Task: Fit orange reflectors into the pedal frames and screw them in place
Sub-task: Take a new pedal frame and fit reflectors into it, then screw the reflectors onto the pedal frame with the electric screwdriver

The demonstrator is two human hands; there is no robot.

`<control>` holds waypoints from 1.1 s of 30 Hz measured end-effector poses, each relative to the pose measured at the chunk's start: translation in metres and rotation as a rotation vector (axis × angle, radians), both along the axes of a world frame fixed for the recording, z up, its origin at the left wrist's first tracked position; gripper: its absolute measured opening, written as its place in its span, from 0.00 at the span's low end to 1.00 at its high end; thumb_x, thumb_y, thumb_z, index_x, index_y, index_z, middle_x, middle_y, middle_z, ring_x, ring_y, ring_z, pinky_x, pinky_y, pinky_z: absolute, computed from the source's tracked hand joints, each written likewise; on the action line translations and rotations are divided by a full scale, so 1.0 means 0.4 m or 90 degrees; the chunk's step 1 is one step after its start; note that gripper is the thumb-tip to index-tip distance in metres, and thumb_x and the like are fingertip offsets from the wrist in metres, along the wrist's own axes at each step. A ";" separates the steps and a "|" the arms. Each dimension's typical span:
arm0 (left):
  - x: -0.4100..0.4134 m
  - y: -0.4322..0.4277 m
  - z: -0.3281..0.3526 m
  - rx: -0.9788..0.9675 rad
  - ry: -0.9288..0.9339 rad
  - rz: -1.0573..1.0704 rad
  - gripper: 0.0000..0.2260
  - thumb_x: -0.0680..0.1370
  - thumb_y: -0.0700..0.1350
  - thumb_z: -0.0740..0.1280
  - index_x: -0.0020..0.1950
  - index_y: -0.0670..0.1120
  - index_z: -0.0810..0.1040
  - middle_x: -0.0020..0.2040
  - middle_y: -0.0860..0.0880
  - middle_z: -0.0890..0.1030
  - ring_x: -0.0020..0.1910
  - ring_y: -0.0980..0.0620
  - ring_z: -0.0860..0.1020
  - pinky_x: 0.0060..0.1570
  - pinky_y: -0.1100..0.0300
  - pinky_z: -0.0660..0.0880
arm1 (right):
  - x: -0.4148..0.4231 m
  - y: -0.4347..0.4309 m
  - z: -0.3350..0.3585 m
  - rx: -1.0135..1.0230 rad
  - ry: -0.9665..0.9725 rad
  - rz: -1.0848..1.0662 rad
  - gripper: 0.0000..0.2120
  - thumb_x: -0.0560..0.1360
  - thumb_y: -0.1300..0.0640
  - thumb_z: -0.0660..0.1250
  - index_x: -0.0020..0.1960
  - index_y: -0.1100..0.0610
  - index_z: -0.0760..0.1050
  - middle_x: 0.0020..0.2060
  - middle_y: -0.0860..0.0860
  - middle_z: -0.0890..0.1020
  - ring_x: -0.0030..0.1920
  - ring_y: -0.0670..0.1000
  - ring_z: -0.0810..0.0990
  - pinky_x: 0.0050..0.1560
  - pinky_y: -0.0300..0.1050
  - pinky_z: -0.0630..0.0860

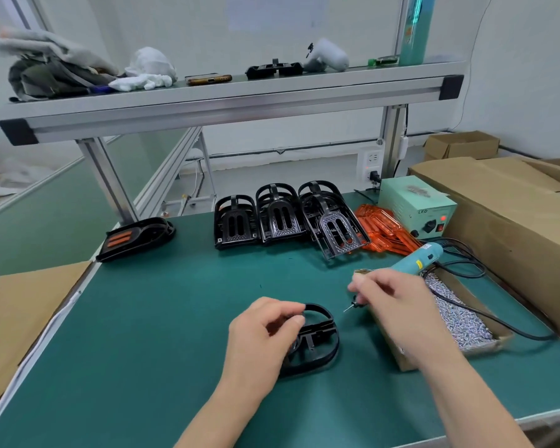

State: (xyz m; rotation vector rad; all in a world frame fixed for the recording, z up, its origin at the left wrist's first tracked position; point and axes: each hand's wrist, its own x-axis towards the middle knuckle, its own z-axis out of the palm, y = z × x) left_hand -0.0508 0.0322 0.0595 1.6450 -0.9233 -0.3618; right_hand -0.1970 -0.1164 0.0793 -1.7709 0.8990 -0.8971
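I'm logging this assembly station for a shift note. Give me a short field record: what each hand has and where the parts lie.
left hand: grips a black pedal frame on the green mat; no orange shows in it
right hand: holds the teal electric screwdriver, bit aimed at that frame, not touching
empty frames: stacked at the back
orange reflectors: piled right of the stack
screw box: beyond the right hand
finished pedal: far left, orange fitted
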 end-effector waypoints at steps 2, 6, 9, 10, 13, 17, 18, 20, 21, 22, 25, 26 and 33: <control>-0.016 -0.019 0.012 0.004 0.069 -0.021 0.10 0.75 0.39 0.74 0.47 0.55 0.87 0.42 0.57 0.83 0.38 0.58 0.79 0.41 0.62 0.74 | 0.043 0.046 -0.001 0.073 -0.055 0.087 0.14 0.79 0.55 0.69 0.36 0.56 0.83 0.28 0.48 0.80 0.27 0.42 0.71 0.31 0.33 0.66; -0.024 -0.030 0.023 -0.045 0.259 -0.037 0.07 0.75 0.41 0.74 0.48 0.53 0.88 0.47 0.52 0.87 0.49 0.56 0.84 0.45 0.67 0.76 | 0.095 0.098 -0.016 0.103 -0.105 0.147 0.17 0.81 0.56 0.67 0.34 0.59 0.78 0.26 0.48 0.76 0.27 0.43 0.68 0.31 0.35 0.64; -0.019 -0.022 0.010 -0.064 0.286 -0.004 0.07 0.74 0.43 0.74 0.48 0.54 0.88 0.47 0.48 0.87 0.48 0.51 0.83 0.47 0.60 0.77 | 0.110 0.114 -0.024 0.084 -0.100 0.137 0.19 0.80 0.55 0.68 0.31 0.55 0.77 0.24 0.45 0.74 0.27 0.42 0.68 0.32 0.35 0.64; -0.017 -0.019 0.005 -0.071 0.284 0.007 0.07 0.74 0.42 0.74 0.47 0.54 0.88 0.47 0.48 0.86 0.47 0.51 0.82 0.46 0.59 0.77 | 0.114 0.119 -0.027 0.077 -0.098 0.133 0.19 0.80 0.55 0.68 0.30 0.55 0.76 0.23 0.44 0.73 0.27 0.41 0.68 0.31 0.34 0.64; -0.012 -0.017 -0.007 -0.104 0.279 0.027 0.06 0.73 0.43 0.75 0.46 0.53 0.88 0.47 0.48 0.86 0.49 0.50 0.83 0.48 0.57 0.77 | 0.125 0.127 -0.030 0.083 -0.101 0.132 0.20 0.80 0.54 0.69 0.29 0.56 0.77 0.23 0.45 0.73 0.26 0.42 0.67 0.30 0.35 0.64; -0.016 -0.021 -0.003 -0.153 0.337 0.019 0.10 0.68 0.50 0.78 0.46 0.47 0.88 0.43 0.44 0.85 0.44 0.48 0.81 0.48 0.52 0.77 | 0.127 0.126 -0.025 0.154 -0.097 0.183 0.20 0.80 0.51 0.69 0.30 0.54 0.79 0.26 0.49 0.78 0.25 0.43 0.70 0.28 0.33 0.65; -0.015 -0.022 0.001 -0.164 0.351 0.010 0.11 0.68 0.49 0.79 0.46 0.46 0.87 0.42 0.44 0.85 0.42 0.50 0.81 0.47 0.54 0.77 | 0.124 0.124 -0.024 0.140 -0.078 0.178 0.20 0.80 0.49 0.68 0.31 0.54 0.79 0.27 0.49 0.79 0.26 0.43 0.72 0.28 0.34 0.67; -0.007 -0.021 0.011 -0.170 0.350 0.000 0.10 0.67 0.49 0.78 0.43 0.46 0.86 0.41 0.48 0.85 0.40 0.54 0.79 0.45 0.62 0.76 | 0.115 0.103 -0.024 0.061 -0.043 0.084 0.20 0.80 0.45 0.67 0.34 0.56 0.80 0.30 0.48 0.81 0.31 0.45 0.76 0.34 0.38 0.71; 0.001 -0.017 0.015 -0.161 0.329 -0.001 0.10 0.66 0.51 0.76 0.42 0.47 0.85 0.39 0.50 0.84 0.38 0.55 0.78 0.43 0.65 0.75 | 0.103 0.080 -0.025 0.030 -0.059 -0.003 0.18 0.80 0.45 0.68 0.37 0.56 0.79 0.32 0.48 0.81 0.34 0.45 0.77 0.38 0.40 0.72; 0.012 -0.010 0.017 -0.143 0.298 0.000 0.09 0.67 0.52 0.75 0.40 0.47 0.84 0.37 0.51 0.82 0.37 0.56 0.76 0.40 0.66 0.75 | 0.087 0.051 -0.028 0.030 -0.102 -0.092 0.15 0.79 0.46 0.68 0.40 0.56 0.78 0.34 0.47 0.80 0.35 0.45 0.76 0.40 0.41 0.71; 0.050 0.018 0.014 -0.068 0.185 0.017 0.04 0.72 0.48 0.74 0.40 0.49 0.82 0.35 0.54 0.80 0.35 0.57 0.75 0.38 0.68 0.74 | 0.032 -0.046 -0.048 0.133 -0.212 -0.248 0.20 0.79 0.50 0.69 0.50 0.69 0.74 0.40 0.53 0.74 0.37 0.51 0.71 0.44 0.44 0.69; 0.062 0.027 0.009 -0.047 0.148 0.033 0.04 0.74 0.46 0.75 0.39 0.50 0.83 0.35 0.55 0.81 0.35 0.58 0.76 0.38 0.69 0.74 | 0.019 -0.070 -0.058 0.179 -0.221 -0.258 0.22 0.79 0.50 0.69 0.57 0.71 0.72 0.44 0.54 0.74 0.39 0.52 0.70 0.46 0.46 0.69; 0.087 0.050 -0.021 0.046 -0.068 0.080 0.10 0.73 0.41 0.75 0.37 0.54 0.80 0.39 0.57 0.81 0.37 0.59 0.77 0.39 0.71 0.71 | 0.031 -0.136 -0.087 0.348 -0.182 -0.253 0.27 0.79 0.53 0.70 0.72 0.62 0.64 0.55 0.60 0.79 0.42 0.52 0.78 0.35 0.43 0.73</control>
